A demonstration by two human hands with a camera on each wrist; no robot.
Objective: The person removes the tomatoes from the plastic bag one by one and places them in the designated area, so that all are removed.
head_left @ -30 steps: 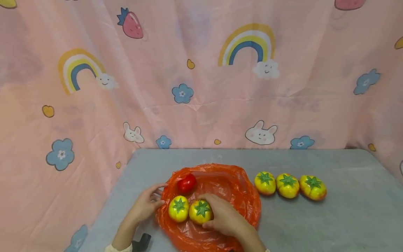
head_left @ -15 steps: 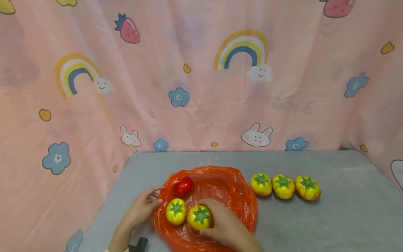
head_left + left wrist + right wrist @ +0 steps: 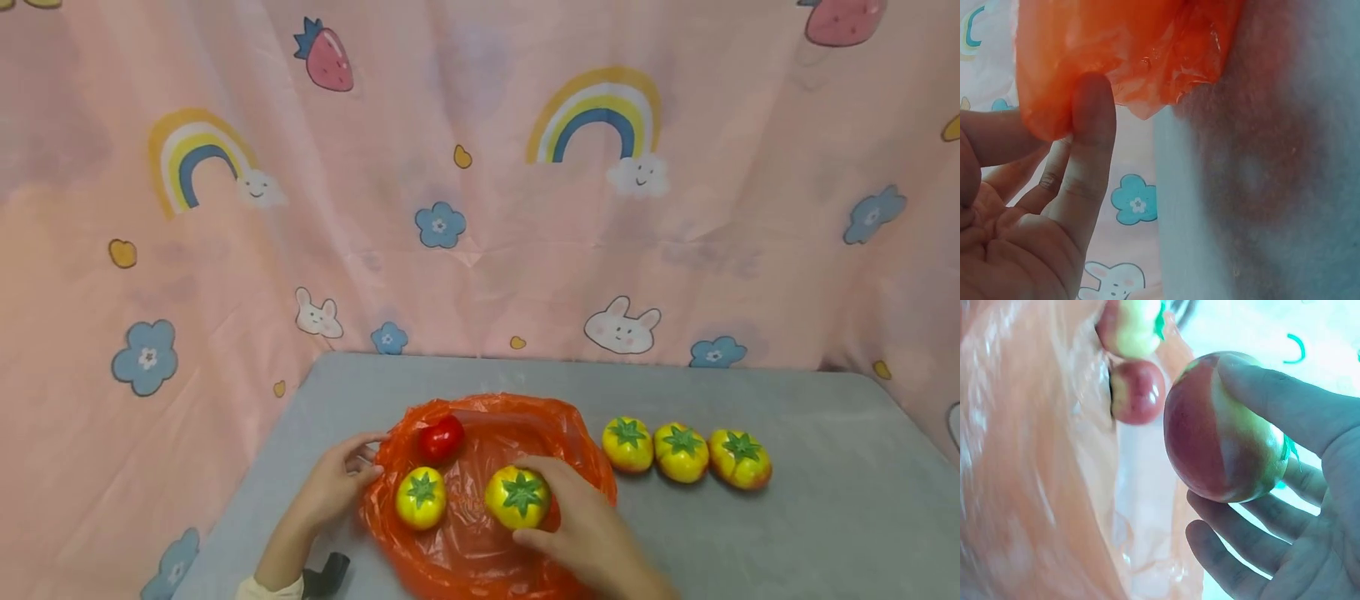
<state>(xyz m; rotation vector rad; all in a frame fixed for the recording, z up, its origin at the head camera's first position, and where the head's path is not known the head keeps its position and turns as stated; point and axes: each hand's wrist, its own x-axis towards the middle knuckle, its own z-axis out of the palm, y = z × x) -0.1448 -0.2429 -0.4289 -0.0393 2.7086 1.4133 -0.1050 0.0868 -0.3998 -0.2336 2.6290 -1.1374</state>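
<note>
In the head view, my right hand (image 3: 592, 529) grips a yellow fruit with a green star-shaped top (image 3: 517, 497), thumb on one side and fingers on the other. Its red underside shows in the right wrist view, held over the orange plastic bag (image 3: 502, 403). Inside the opened-out bag lie a second yellow fruit (image 3: 421, 498) and a glossy red fruit (image 3: 441, 439). At the bag's left side is my left hand (image 3: 330, 483); in the left wrist view its thumb and fingers pinch the edge of the plastic.
Right of the bag, three matching yellow fruits (image 3: 681, 452) stand in a row on the grey table (image 3: 825, 517). A pink patterned curtain (image 3: 510, 283) hangs behind the table's back edge. A black device (image 3: 327, 575) sits by my left wrist.
My right hand has carried its yellow fruit to the right, away from the other yellow fruit it was beside. The left hand stays at the bag's left edge.
</note>
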